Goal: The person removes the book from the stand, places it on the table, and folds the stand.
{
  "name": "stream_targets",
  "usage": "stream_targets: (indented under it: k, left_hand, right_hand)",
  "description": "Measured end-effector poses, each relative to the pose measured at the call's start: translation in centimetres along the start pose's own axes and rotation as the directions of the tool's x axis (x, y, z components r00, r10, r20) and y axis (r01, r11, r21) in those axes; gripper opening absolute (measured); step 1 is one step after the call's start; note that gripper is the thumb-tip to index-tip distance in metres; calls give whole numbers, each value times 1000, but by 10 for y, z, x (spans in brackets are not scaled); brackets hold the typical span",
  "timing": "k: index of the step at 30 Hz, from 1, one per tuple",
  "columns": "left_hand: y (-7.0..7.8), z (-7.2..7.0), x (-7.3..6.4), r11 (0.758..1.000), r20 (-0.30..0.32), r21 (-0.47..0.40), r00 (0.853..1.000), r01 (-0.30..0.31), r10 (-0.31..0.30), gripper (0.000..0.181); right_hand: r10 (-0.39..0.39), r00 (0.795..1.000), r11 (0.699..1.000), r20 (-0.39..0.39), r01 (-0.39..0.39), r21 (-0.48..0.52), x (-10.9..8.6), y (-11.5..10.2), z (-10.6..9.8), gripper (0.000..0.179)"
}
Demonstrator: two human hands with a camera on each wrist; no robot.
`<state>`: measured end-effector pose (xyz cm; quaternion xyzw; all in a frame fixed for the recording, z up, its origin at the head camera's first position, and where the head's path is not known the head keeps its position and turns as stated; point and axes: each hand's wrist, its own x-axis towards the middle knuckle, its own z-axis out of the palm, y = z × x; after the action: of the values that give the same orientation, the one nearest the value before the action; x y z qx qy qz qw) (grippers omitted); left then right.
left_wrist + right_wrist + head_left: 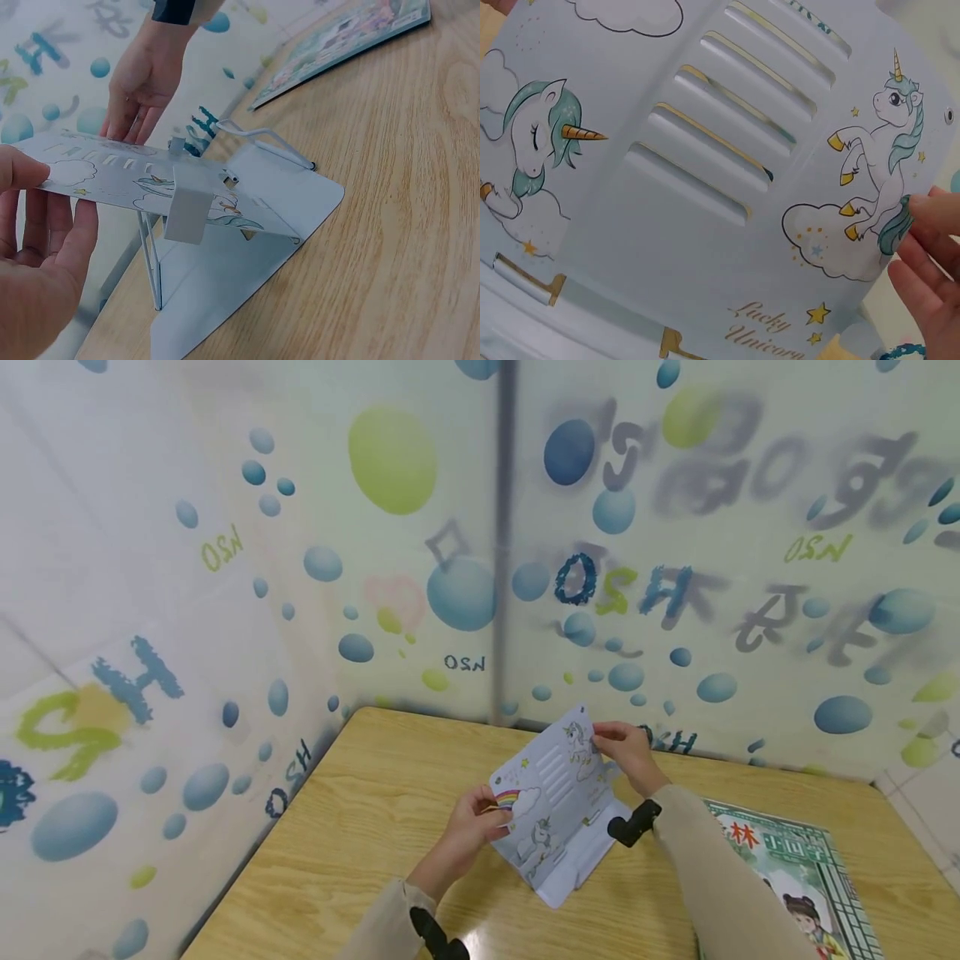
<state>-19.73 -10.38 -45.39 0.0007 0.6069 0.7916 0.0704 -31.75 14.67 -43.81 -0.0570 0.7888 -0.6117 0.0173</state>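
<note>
Unicorn-printed stand (558, 814): both edges held, support not confirmed

We find the stand on the bench (337, 827), its panel (667, 232) tilted above a base (217, 277) that lies flat on the wood. The left hand (476, 822) grips one edge, thumb on the printed face and the other fingers beneath. The right hand (630, 752) pinches the opposite edge. Neither set of fingers is wide.

Our chief concern is the wire leg (148, 259) under the panel. We cannot tell whether its foot is seated; if it is not, the panel could drop towards the base once released, and might catch the fingers underneath. Uneven pull from the two hands could, in our judgement, twist the panel where it joins the base or drag the base across the bench. A book (817, 860) lies beside the right sleeve (720, 860); a careless sweep of that arm might shift it.

As to appearance, we note a white panel with a row of slots, two unicorns with teal manes, clouds, stars, a rainbow and gold "Lucky Unicorn" lettering. A white tab (189, 206) stands out from the panel, and a wire loop (255, 133) rises over the base.
</note>
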Motion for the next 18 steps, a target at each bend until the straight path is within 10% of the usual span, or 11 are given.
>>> stream_targets:
  k: [18]
  left_hand:
    - [-5, 1, 1, 1000, -34, 7, 999, 12, -12, 17]
  right_hand:
    - [103, 989, 990, 107, -90, -112, -51, 19, -20, 32]
